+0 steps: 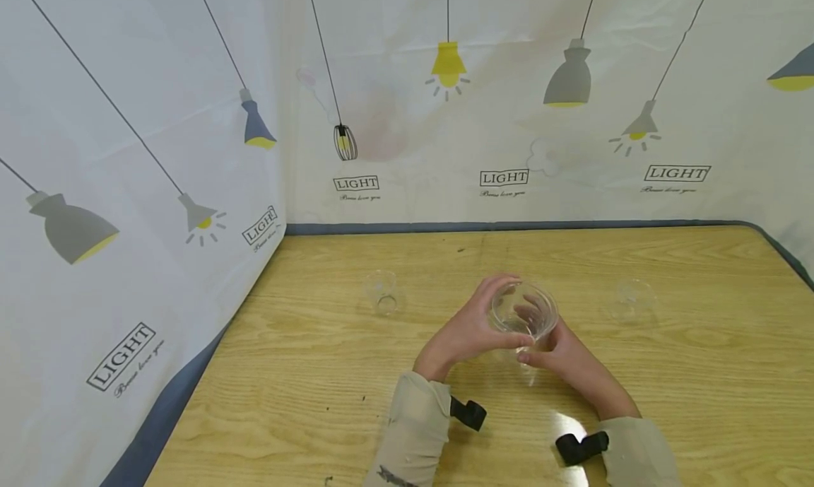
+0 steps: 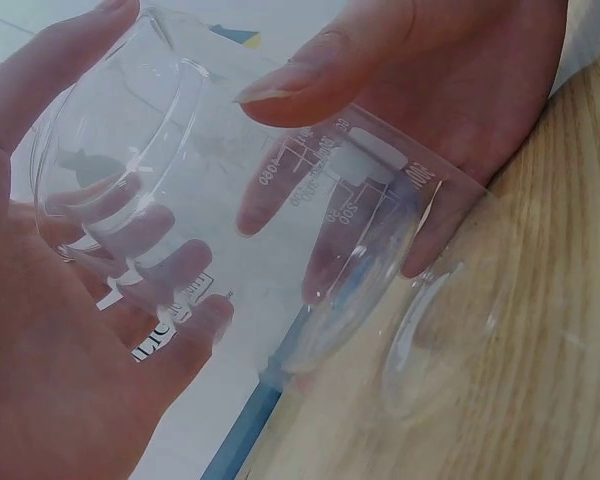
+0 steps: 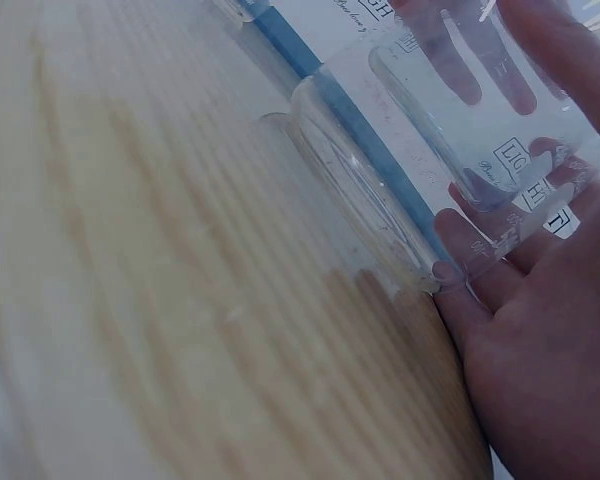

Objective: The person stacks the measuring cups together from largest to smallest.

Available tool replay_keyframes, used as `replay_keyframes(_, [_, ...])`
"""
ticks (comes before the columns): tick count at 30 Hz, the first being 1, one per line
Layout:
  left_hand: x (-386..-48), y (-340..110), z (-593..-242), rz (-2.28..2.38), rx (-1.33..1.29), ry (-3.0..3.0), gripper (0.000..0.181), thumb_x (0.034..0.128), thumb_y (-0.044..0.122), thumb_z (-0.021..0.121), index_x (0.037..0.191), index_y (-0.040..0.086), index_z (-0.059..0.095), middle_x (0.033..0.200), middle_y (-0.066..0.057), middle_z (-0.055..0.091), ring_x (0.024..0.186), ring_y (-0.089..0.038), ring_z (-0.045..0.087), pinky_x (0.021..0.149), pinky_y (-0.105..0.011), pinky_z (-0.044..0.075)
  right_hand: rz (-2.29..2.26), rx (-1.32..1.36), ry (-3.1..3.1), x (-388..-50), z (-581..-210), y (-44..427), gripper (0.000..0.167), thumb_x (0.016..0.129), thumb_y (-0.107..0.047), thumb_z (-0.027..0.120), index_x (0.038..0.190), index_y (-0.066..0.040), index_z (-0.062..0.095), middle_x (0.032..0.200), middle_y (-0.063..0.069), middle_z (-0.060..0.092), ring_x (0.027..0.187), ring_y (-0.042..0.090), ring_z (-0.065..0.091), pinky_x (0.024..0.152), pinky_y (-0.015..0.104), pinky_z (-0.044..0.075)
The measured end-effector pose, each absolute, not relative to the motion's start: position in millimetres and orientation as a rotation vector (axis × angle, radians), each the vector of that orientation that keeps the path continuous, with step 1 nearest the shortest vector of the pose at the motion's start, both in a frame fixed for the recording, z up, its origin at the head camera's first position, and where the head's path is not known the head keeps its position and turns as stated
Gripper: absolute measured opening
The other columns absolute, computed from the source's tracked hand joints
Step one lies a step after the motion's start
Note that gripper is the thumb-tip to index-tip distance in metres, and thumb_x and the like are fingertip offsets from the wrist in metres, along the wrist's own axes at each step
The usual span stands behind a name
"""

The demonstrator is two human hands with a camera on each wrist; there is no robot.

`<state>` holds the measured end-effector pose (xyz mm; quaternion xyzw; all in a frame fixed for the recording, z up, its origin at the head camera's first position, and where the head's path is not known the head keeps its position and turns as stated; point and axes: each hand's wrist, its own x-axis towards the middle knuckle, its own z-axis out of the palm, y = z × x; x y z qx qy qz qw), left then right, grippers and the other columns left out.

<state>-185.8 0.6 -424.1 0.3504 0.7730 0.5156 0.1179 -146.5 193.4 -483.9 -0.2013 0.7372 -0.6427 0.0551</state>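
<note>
Over the middle of the table both hands hold clear glass beakers [image 1: 524, 310], tilted, with white printed volume marks on the side. My left hand [image 1: 467, 328] curls round the upper part near the rim, thumb on the near side. Lower down, my right hand [image 1: 566, 353] wraps the lower part from the right. In the right wrist view one rounded glass base [image 3: 430, 130] shows inside a wider glass base [image 3: 365, 195], so one beaker appears nested in another. Clear glass makes the overlap hard to separate. The beakers look empty.
A small clear glass vessel [image 1: 384, 294] stands at the back left of the wooden table [image 1: 286, 374]. Another faint clear glass vessel [image 1: 632, 300] is at the back right. White printed curtains [image 1: 407, 119] enclose the table's back and left sides.
</note>
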Motion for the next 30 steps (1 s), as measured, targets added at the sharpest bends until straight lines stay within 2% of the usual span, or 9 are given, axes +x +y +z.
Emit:
replay_keyframes(3, [-186.0, 0.3, -424.0, 1.500, 1.035, 2.264, 0.079, 0.0717, 0.035, 0.074, 0.136, 0.034, 0.027, 0.136, 0.012, 0.025, 0.125, -0.012, 0.030, 0.097, -0.035, 0.031, -1.930, -0.606, 2.261, -146.4, -482.9, 193.2, 0.088, 0.076, -0.003, 0.068, 0.142, -0.020, 0.012, 0.139, 0.020, 0.028, 0.127, 0.038, 0.024, 0.098, 0.035, 0.028])
replay_keyframes(7, [-185.3, -0.8, -423.5, 1.494, 1.035, 2.274, 0.079, 0.0722, 0.036, 0.073, 0.136, 0.033, 0.027, 0.136, 0.012, 0.026, 0.124, -0.012, 0.031, 0.097, -0.036, 0.032, -1.943, -0.602, 2.247, -145.6, -482.6, 193.4, 0.087, 0.077, -0.003, 0.067, 0.142, -0.020, 0.012, 0.140, 0.020, 0.027, 0.127, 0.037, 0.024, 0.093, 0.019, 0.030])
replay_keyframes(10, [-184.6, -1.5, -423.4, 1.489, 1.027, 2.283, 0.079, 0.0727, 0.037, 0.072, 0.137, 0.032, 0.027, 0.136, 0.012, 0.026, 0.123, -0.010, 0.032, 0.097, -0.037, 0.032, -1.940, -0.584, 2.251, -144.6, -482.8, 193.9, 0.087, 0.078, -0.004, 0.067, 0.142, -0.023, 0.013, 0.141, 0.018, 0.027, 0.127, 0.036, 0.024, 0.090, 0.015, 0.031])
replay_keyframes(18, [-182.3, -2.6, -422.4, 1.456, 0.997, 2.304, 0.077, 0.0729, 0.041, 0.071, 0.135, 0.038, 0.026, 0.139, 0.014, 0.024, 0.124, -0.008, 0.029, 0.097, -0.039, 0.032, -1.936, -0.541, 2.251, -143.5, -485.0, 194.4, 0.086, 0.079, -0.006, 0.067, 0.142, -0.028, 0.013, 0.142, 0.014, 0.025, 0.129, 0.032, 0.023, 0.088, 0.016, 0.035])
replay_keyframes(21, [-182.0, -2.9, -421.3, 1.440, 0.990, 2.308, 0.077, 0.0732, 0.042, 0.070, 0.137, 0.035, 0.027, 0.139, 0.014, 0.023, 0.124, -0.009, 0.029, 0.097, -0.040, 0.032, -1.924, -0.535, 2.267, -143.2, -484.9, 194.5, 0.086, 0.079, -0.007, 0.067, 0.141, -0.029, 0.013, 0.142, 0.013, 0.026, 0.129, 0.031, 0.024, 0.089, 0.018, 0.034])
replay_keyframes(25, [-182.2, -3.1, -420.2, 1.427, 0.985, 2.306, 0.079, 0.0737, 0.043, 0.070, 0.138, 0.029, 0.027, 0.140, 0.014, 0.022, 0.125, -0.010, 0.029, 0.096, -0.040, 0.032, -1.911, -0.540, 2.283, -142.6, -484.1, 194.6, 0.086, 0.079, -0.008, 0.067, 0.141, -0.029, 0.013, 0.142, 0.012, 0.027, 0.128, 0.031, 0.025, 0.094, 0.026, 0.032])
replay_keyframes(30, [-182.0, -3.3, -419.9, 1.420, 0.977, 2.298, 0.079, 0.0738, 0.044, 0.069, 0.138, 0.030, 0.026, 0.140, 0.014, 0.022, 0.126, -0.012, 0.029, 0.096, -0.040, 0.033, -1.920, -0.547, 2.274, -142.4, -482.7, 194.4, 0.086, 0.079, -0.007, 0.067, 0.142, -0.029, 0.013, 0.142, 0.012, 0.026, 0.129, 0.031, 0.025, 0.093, 0.021, 0.031])
